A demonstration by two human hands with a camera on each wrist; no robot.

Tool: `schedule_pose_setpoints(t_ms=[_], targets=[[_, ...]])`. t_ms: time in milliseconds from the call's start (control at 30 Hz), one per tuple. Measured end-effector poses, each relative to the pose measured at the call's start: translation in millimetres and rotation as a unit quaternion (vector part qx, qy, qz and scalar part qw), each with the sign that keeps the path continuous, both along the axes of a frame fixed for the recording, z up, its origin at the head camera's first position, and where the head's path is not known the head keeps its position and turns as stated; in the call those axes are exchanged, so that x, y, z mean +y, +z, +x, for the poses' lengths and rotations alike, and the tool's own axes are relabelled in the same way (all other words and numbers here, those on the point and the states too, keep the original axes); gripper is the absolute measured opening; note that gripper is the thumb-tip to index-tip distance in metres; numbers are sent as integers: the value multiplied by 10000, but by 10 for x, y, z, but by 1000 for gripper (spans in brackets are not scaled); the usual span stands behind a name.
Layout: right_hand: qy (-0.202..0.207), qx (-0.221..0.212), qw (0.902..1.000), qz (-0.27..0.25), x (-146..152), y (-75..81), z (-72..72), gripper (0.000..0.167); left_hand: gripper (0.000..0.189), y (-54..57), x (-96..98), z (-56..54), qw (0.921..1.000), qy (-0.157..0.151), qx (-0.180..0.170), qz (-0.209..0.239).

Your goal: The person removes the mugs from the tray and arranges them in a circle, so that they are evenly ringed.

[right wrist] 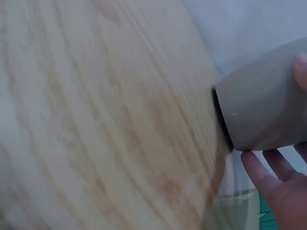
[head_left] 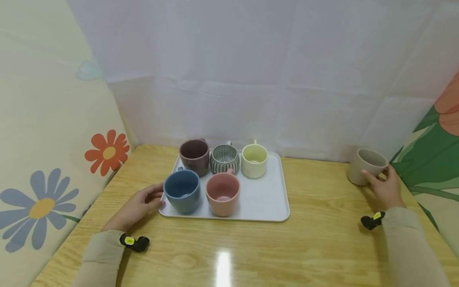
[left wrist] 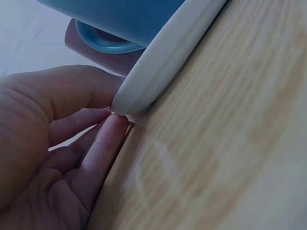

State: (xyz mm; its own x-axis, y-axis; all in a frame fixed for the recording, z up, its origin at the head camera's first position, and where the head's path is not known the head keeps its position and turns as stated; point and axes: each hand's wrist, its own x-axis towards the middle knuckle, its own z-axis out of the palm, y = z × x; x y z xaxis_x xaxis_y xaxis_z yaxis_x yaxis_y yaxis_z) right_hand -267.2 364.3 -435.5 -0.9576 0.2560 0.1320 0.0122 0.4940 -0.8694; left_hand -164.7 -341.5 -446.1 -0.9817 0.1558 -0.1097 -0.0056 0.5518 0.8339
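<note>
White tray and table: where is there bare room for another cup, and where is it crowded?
Free: the tray right of the pink cup and in front of the yellow cup; the table between tray and beige cup. Crowded: the tray's left, with blue cup, brown cup and striped cup.

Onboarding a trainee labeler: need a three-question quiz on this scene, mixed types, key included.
1. How many cups stand on the white rectangular tray?
2. True or false: the right hand holds the round grey-beige ceramic-looking cup.
3. Which cup is nearest the left hand?
A: pale yellow cup with upright sides
B: round blue cup
C: ribbed grey cup

Key: 1: five; 2: true; 3: B.
</note>
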Motion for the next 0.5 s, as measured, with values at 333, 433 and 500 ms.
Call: schedule_pose_setpoints(t_ms=[333,433,500], targets=[[159,151,9996,-169,-22,-36,0,83,66,-3,-6,-5,10000,27,-35,-30],[141,45,9994,-328,-37,-49,-3,85,66,-5,-6,-8,10000,19,-18,-55],[106,27,9990,-437,-48,-56,-6,85,66,-4,-2,-13,10000,19,-10,-54]])
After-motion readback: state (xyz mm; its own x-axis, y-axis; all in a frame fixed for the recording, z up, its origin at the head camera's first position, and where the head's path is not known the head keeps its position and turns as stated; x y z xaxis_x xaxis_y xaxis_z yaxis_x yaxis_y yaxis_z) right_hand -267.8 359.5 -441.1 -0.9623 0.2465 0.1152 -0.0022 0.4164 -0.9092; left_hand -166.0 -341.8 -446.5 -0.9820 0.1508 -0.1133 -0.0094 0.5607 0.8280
